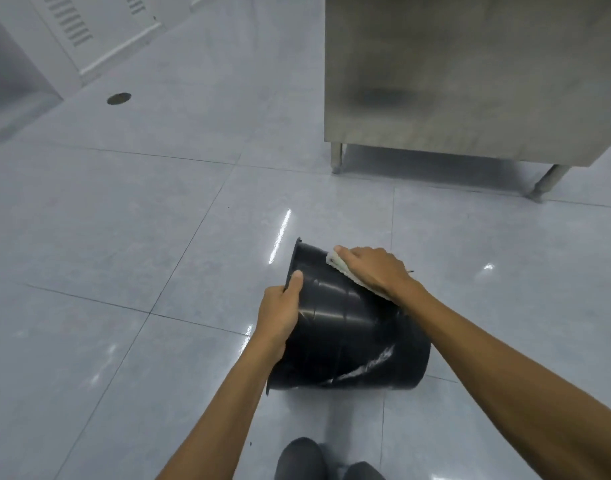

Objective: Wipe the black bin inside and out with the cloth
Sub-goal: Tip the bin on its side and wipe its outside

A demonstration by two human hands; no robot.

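Observation:
The black bin (345,337) lies tipped on its side above the grey floor, its opening facing left and away from me, its base at the lower right. My left hand (280,313) grips the bin's rim on the left, thumb lying along the outer wall. My right hand (373,271) presses a pale cloth (338,263) flat against the upper outside wall near the rim. Only the cloth's edges show under the palm. A wet streak shines low on the bin's wall near the base. The inside of the bin is hidden.
A stainless steel cabinet (470,74) on short legs stands at the back right. A round floor drain (119,98) sits at the back left, near a white vented panel (89,32). My dark shoes (318,462) are at the bottom edge. Glossy tiles surround the bin.

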